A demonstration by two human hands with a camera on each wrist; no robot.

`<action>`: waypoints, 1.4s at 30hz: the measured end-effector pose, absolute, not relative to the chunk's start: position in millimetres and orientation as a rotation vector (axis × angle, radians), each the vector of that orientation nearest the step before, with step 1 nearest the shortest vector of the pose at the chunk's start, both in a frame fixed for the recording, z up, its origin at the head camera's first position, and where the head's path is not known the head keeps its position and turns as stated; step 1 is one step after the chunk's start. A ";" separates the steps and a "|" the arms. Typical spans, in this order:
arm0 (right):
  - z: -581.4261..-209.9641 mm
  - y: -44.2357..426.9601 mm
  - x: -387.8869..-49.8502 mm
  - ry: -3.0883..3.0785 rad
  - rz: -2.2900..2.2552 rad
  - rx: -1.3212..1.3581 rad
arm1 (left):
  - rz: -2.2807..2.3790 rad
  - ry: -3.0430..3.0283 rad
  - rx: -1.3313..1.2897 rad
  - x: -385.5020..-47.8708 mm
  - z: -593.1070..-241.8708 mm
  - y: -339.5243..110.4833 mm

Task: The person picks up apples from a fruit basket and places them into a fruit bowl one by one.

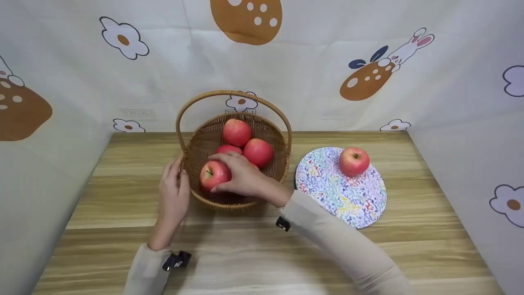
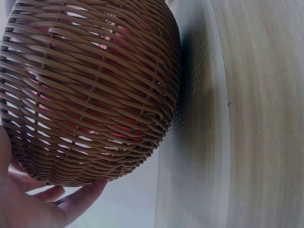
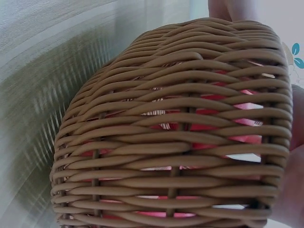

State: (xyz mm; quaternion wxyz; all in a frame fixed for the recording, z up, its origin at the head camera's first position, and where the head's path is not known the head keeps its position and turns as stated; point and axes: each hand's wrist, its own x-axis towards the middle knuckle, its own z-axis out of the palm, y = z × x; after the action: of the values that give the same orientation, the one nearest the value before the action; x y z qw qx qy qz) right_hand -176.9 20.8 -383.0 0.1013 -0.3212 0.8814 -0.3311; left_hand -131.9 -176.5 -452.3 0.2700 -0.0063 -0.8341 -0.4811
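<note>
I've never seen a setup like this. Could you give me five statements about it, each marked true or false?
1. The right hand grips an apple with its fingers. True.
2. The left hand holds an apple too. False: the left hand touches the outside of the basket.
3. One apple sits on the round, multicoloured mat. True.
4. The basket's handle is folded flat. False: the handle stands up in an arch.
5. All the apples are green. False: they look red to pinkish.
</note>
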 end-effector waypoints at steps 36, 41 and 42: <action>-391.7 37.1 -156.9 2.631 -1.324 -0.996 | -1.327 -2.262 0.002 -132.2 -450.8 -176.9; -393.7 39.2 -154.4 2.652 -1.360 -1.026 | -1.329 -2.264 0.005 -131.6 -451.2 -176.8; -393.9 39.8 -154.1 2.654 -1.370 -1.028 | -1.329 -2.264 0.004 -131.5 -451.2 -176.7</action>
State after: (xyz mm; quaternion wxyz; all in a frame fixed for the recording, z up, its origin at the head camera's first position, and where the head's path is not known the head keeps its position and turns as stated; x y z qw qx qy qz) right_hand -154.1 39.8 -393.9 -0.0086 -0.3254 0.8401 -0.4338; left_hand -131.5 -176.7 -451.2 0.2551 0.0015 -0.8338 -0.4895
